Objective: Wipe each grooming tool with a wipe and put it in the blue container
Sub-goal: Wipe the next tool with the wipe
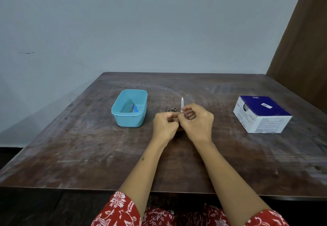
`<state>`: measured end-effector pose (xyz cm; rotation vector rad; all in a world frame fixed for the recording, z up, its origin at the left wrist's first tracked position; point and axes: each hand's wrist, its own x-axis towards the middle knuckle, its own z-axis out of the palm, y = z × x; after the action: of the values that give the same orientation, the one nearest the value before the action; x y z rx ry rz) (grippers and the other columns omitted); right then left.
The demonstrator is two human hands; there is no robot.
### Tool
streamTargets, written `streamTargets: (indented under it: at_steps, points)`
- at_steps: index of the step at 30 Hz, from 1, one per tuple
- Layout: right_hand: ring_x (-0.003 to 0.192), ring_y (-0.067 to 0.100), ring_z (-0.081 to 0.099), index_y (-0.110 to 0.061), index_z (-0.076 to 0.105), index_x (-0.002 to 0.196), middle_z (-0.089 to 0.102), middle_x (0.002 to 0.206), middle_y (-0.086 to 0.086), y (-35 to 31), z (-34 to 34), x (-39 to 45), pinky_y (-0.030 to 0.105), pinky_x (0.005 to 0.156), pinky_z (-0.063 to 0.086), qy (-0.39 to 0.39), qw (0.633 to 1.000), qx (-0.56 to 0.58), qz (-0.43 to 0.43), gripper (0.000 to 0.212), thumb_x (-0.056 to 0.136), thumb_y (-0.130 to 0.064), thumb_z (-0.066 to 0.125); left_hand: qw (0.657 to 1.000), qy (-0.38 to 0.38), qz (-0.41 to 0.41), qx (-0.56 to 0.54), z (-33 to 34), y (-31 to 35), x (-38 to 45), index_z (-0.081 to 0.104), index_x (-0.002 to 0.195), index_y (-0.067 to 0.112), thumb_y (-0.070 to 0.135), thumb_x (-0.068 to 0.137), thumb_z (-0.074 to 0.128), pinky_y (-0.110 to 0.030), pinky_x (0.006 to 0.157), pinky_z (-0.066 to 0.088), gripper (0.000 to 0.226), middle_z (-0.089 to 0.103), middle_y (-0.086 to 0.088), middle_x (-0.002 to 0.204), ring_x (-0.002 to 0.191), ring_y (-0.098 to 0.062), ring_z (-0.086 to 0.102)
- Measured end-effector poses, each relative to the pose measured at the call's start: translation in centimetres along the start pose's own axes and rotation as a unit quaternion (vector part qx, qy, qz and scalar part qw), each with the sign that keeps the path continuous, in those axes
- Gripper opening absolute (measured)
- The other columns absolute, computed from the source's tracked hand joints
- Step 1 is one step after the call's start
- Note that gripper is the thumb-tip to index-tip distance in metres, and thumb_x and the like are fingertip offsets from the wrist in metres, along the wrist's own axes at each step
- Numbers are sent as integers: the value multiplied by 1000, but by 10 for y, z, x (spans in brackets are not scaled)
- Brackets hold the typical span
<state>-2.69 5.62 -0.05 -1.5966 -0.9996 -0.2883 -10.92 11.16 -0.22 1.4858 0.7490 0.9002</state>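
Both hands are being held together just above the middle of the dark wooden table [88,146]. The left hand [164,125] is being kept curled, fingers closed toward the palm; whatever is pinched inside is hidden, so what it is gripping cannot be told. The right hand [196,121] is being held with fingers bent, thumb and forefinger pressed together on a slim white-tipped tool [182,102] that is sticking upright out of the grip. A bit of pale material is being glimpsed at the right fingertips; too small to say whether it is a wipe.

A small cluster of dark metal grooming tools [170,109] is being left lying on the table just beyond the left hand, between the hands and the blue container [130,119]. The container is sitting open, left of the hands and apart from them. Inside it, something with a blue handle [135,109] is lying on the bottom near the right wall, with a thin metal piece beside it.

A blue-and-white cardboard box [261,114] is sitting well apart on the right side of the table. Red floral sleeves [116,210] are being seen at the bottom edge.
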Motion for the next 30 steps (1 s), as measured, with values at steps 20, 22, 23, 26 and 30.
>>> streamTargets:
  at_steps: [20,22,23,26,30]
  points:
    - [66,23,63,-6,70,81,67,72,6,2,0,3,42,61,55,70,996,19,-41,8,78,-1,65,998,-53,-32,-32,0,4,0,69,93,-2,-9,79,63,-29,63,59,17,70,-13,76,62,-15,68]
    - [61,16,61,-10,69,76,65,68,2,2,1,1,39,59,55,35,999,11,-29,7,74,-4,68,999,-30,-18,-22,0,2,0,70,91,1,-15,78,53,-28,61,58,26,69,-14,76,65,-17,68]
    - [58,14,59,-12,68,74,64,66,0,1,1,0,37,57,55,17,1000,0,-25,8,72,-4,69,1000,-15,-12,-11,-1,1,1,71,90,3,-16,77,50,-27,61,58,31,70,-15,77,67,-18,68]
    - [59,13,59,-11,68,75,64,68,1,0,1,-1,37,58,55,17,1000,-1,-18,9,72,-2,68,1000,-23,-13,-16,-1,0,1,70,93,1,-16,78,51,-28,62,58,29,70,-15,78,66,-18,68]
    - [73,21,65,-6,70,91,69,82,7,5,1,4,40,68,56,76,996,36,-18,13,81,-1,64,996,-73,-34,-32,-1,5,0,69,91,-4,-10,78,64,-27,61,59,15,69,-10,71,59,-13,67]
